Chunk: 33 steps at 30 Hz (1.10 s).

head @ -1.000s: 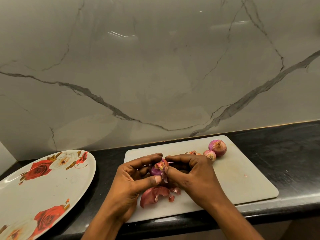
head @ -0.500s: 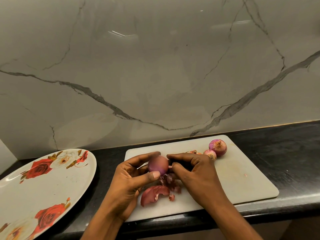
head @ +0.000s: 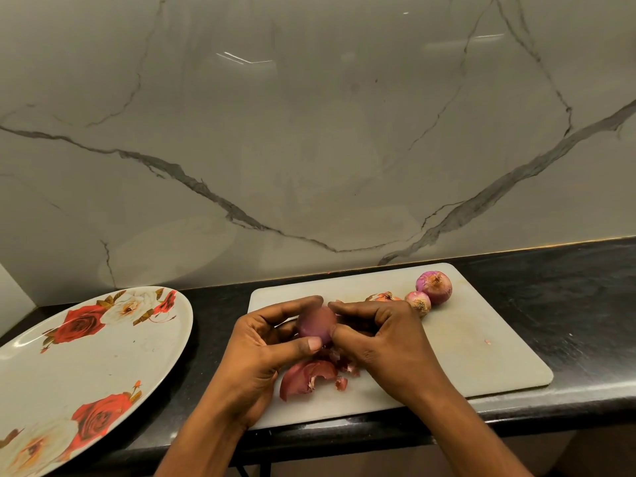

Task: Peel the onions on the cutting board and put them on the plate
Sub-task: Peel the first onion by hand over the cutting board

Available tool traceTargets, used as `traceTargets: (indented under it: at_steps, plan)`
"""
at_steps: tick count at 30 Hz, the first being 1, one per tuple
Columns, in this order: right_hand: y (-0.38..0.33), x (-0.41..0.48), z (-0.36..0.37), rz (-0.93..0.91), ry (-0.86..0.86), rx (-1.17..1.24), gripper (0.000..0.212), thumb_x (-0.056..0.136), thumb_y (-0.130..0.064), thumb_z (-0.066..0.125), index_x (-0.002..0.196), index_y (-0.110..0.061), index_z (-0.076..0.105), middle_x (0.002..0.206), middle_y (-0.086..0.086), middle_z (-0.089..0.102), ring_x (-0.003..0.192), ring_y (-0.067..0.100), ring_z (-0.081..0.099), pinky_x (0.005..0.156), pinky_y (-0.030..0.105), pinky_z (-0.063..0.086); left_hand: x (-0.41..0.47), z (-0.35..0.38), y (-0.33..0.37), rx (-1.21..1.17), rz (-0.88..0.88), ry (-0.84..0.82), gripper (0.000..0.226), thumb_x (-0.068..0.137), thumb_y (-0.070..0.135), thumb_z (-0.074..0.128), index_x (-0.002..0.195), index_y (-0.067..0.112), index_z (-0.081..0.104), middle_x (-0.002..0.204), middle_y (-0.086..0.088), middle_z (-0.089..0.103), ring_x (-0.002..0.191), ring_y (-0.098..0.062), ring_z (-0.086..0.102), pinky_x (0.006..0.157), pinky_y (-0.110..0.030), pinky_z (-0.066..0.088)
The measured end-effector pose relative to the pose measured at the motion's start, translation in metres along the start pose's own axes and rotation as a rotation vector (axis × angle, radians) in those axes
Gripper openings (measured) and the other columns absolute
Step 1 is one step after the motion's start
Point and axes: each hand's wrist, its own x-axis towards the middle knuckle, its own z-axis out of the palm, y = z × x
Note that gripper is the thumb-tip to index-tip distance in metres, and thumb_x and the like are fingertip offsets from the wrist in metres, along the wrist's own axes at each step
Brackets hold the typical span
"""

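A smooth purple peeled onion (head: 316, 324) is held above the white cutting board (head: 481, 352) between both hands. My left hand (head: 261, 356) grips it from the left, thumb under and fingers over. My right hand (head: 385, 342) pinches it from the right. Loose red onion skins (head: 306, 376) lie on the board just below the hands. Three unpeeled onions sit at the board's back: a large one (head: 434, 287), a small one (head: 418, 302) and one partly hidden (head: 383, 297) behind my right hand. The rose-patterned plate (head: 79, 370) lies at the left with no onion on it.
The board and plate lie on a black countertop (head: 568, 304) with its front edge close to me. A marble wall (head: 309, 132) rises right behind the counter. A small scrap (head: 487, 342) lies on the board's right part.
The onion has been turned in the hands: skin tatters showed on top before, a smooth peeled side faces up now. More skin pieces have dropped onto the board.
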Motion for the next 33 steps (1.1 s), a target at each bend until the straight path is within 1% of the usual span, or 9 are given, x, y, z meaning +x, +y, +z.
traceTargets:
  at_steps: [6,12,14,16,20,24,27,31,33]
  plan:
    - [0.0042,0.0005,-0.0009,0.021,0.042,-0.061,0.026,0.089,-0.018,0.074,0.109,-0.033,0.08,0.102,-0.016,0.08,0.1,-0.005,0.073,0.091,0.023,0.061,-0.0019,-0.0001,0.0012,-0.025,-0.017,-0.017,0.054,0.071,-0.012,0.076,0.122,0.004,0.076,0.126,-0.015,0.075,0.117,-0.034,0.073,0.087,-0.039,0.065]
    - [0.0071,0.0009,0.0012,0.053,0.071,-0.043,0.021,0.092,-0.024,0.075,0.112,-0.031,0.079,0.101,-0.014,0.081,0.095,0.001,0.076,0.086,0.032,0.065,-0.0013,-0.0001,0.0004,-0.051,-0.002,-0.011,0.053,0.071,-0.012,0.076,0.122,0.003,0.076,0.125,-0.018,0.075,0.115,-0.038,0.073,0.086,-0.038,0.065]
    - [0.0048,-0.0002,0.0016,0.043,0.065,-0.016,0.027,0.087,-0.038,0.079,0.113,-0.03,0.08,0.1,-0.014,0.081,0.095,0.002,0.076,0.083,0.03,0.065,-0.0005,0.0004,0.0,-0.048,0.002,-0.007,0.055,0.072,-0.013,0.075,0.125,0.002,0.073,0.124,-0.018,0.075,0.115,-0.039,0.073,0.086,-0.039,0.065]
    - [0.0022,-0.0016,0.0007,0.024,0.053,-0.024,0.041,0.079,-0.049,0.079,0.115,-0.028,0.08,0.101,-0.016,0.08,0.097,-0.003,0.075,0.083,0.022,0.063,-0.0003,0.0001,-0.0002,-0.045,0.006,-0.008,0.056,0.073,-0.014,0.074,0.126,0.001,0.072,0.124,-0.018,0.075,0.115,-0.038,0.073,0.086,-0.039,0.065]
    - [0.0001,-0.0026,-0.0005,-0.013,0.047,-0.059,0.03,0.084,-0.034,0.083,0.113,-0.031,0.078,0.095,-0.025,0.076,0.095,-0.009,0.072,0.079,0.011,0.057,-0.0004,-0.0003,-0.0008,-0.038,-0.002,-0.015,0.054,0.072,-0.014,0.074,0.124,0.002,0.074,0.125,-0.017,0.075,0.117,-0.036,0.073,0.085,-0.038,0.065]
    - [-0.0002,-0.0033,0.0008,-0.056,0.05,-0.113,0.021,0.091,-0.026,0.077,0.106,-0.04,0.077,0.088,-0.024,0.078,0.09,-0.004,0.074,0.077,0.017,0.061,0.0005,-0.0026,-0.0015,-0.033,-0.019,-0.022,0.051,0.075,-0.012,0.081,0.123,0.003,0.075,0.128,-0.017,0.074,0.119,-0.036,0.071,0.091,-0.042,0.064]
    - [0.0011,-0.0029,0.0001,-0.07,0.063,-0.139,0.028,0.095,-0.016,0.073,0.101,-0.043,0.077,0.088,-0.025,0.078,0.087,-0.001,0.075,0.076,0.019,0.062,0.0004,-0.0047,-0.0014,-0.037,-0.022,-0.036,0.051,0.074,-0.009,0.083,0.123,0.005,0.076,0.13,-0.018,0.073,0.121,-0.037,0.071,0.096,-0.043,0.062]
    - [0.004,-0.0025,0.0025,-0.049,0.095,-0.124,0.026,0.095,-0.02,0.072,0.104,-0.044,0.077,0.092,-0.025,0.078,0.091,-0.002,0.075,0.078,0.021,0.063,-0.0002,-0.0027,-0.0012,-0.051,-0.011,-0.018,0.05,0.073,-0.012,0.076,0.121,0.003,0.076,0.125,-0.018,0.075,0.116,-0.036,0.073,0.089,-0.039,0.064]
    - [0.0046,-0.0027,0.0032,-0.041,0.116,-0.095,0.02,0.093,-0.025,0.075,0.108,-0.038,0.079,0.095,-0.021,0.079,0.093,-0.003,0.075,0.079,0.021,0.063,0.0004,-0.0013,-0.0014,-0.053,-0.002,-0.007,0.052,0.073,-0.013,0.075,0.123,0.002,0.075,0.124,-0.017,0.076,0.115,-0.036,0.073,0.087,-0.039,0.065]
